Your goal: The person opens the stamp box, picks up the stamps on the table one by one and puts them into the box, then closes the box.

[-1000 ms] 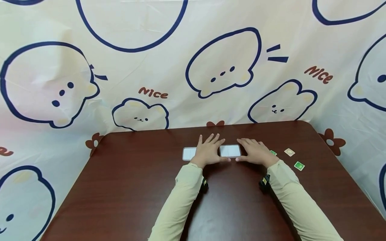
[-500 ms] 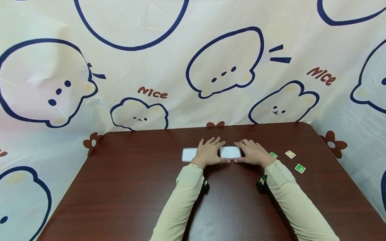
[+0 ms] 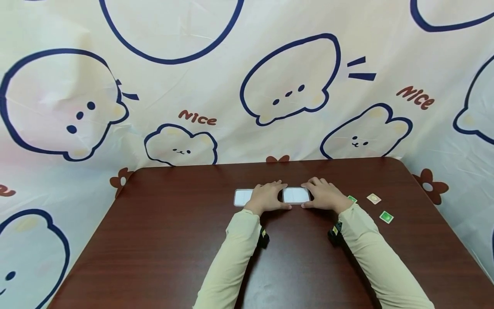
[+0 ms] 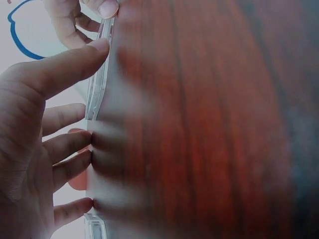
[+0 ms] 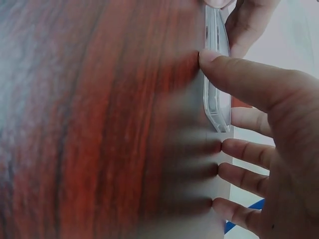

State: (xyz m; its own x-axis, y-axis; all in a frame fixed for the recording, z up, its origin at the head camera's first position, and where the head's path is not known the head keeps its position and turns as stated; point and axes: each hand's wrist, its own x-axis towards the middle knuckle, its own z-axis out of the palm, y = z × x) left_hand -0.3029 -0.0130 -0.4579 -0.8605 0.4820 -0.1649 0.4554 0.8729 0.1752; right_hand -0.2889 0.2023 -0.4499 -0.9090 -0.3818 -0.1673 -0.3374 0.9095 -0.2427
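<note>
A flat white-faced rectangle with clear rounded edges [image 3: 296,195], like a phone in a clear case, lies on the table between both hands. My left hand [image 3: 266,198] pinches its left end, thumb on the near edge and index finger on the far edge. At the other end my right hand [image 3: 326,197] pinches it the same way. The left wrist view shows the thumb on the clear side edge [image 4: 101,74]; the other fingertips touch the table. Left of my left hand lies a second similar white rectangle [image 3: 242,197], its right part hidden under that hand.
On the right of the brown table [image 3: 162,240] lie a green square card [image 3: 386,217], a beige one [image 3: 373,198] and another green one [image 3: 351,199], partly hidden by my right hand. A cloth with cartoon drawings [image 3: 227,141] hangs behind the table.
My left hand's fingers were spread out and have drawn in toward the rectangle's far edge. The right hand has moved slightly left, closing in on its end. The rectangle stays in place.
</note>
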